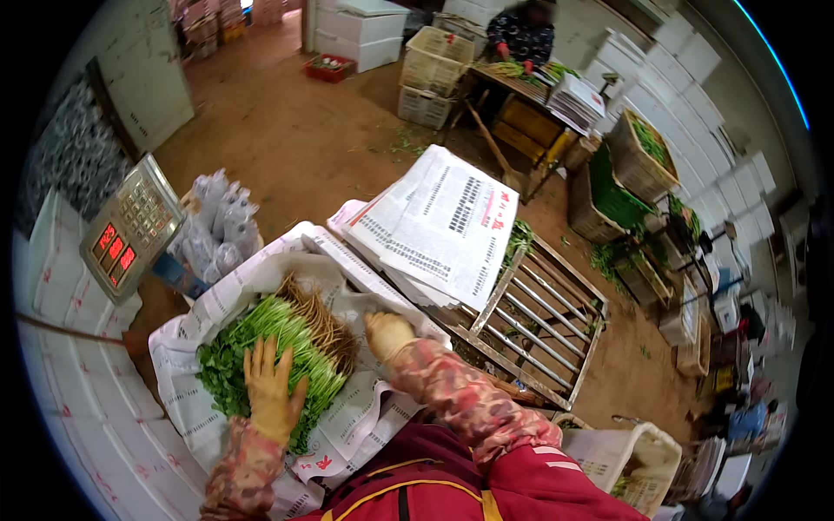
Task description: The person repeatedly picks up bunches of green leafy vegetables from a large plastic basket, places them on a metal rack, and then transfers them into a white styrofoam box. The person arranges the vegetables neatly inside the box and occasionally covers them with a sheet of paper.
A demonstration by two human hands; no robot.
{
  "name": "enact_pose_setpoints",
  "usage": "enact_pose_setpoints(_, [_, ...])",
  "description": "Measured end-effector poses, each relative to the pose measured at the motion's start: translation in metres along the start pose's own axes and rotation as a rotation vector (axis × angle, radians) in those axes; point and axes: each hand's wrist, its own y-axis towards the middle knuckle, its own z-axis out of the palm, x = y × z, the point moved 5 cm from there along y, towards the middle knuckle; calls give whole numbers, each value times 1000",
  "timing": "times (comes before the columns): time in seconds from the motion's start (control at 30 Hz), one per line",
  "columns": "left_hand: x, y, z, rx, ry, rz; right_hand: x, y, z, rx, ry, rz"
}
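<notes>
A bunch of leafy green herbs, which look like coriander (260,355), lies in a box lined with newspaper (189,329). Its brown roots (317,319) point toward the far right side and its leaves toward the near left. My left hand (270,384), in a yellowish glove, rests flat on the stems and leaves with its fingers spread. Just beyond the root ends, my gloved right hand (389,335) is at the paper lining by the box's right side. Its fingers look bent, and whether they pinch the paper is unclear.
A stack of newspapers (436,225) sits beside a metal rack (537,319). A digital scale display (130,228) and bagged bottles (218,225) stand at left, near white foam boxes (98,404). Across the room, a person (521,32) handles greens at a table (521,88). Crates (433,71) stand nearby.
</notes>
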Motion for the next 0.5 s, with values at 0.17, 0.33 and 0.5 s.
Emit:
enact_pose_setpoints(0.17, [33,11,102,283,116,-14,-11,-22,31,-69,256,-243])
enact_pose_setpoints(0.33, [74,-4,121,242,195,-23,-21,-149,-96,-173,244,-293])
enact_pose_setpoints(0.5, [-27,18,59,15,277,181,-117,-317,-157,-434,149,-42])
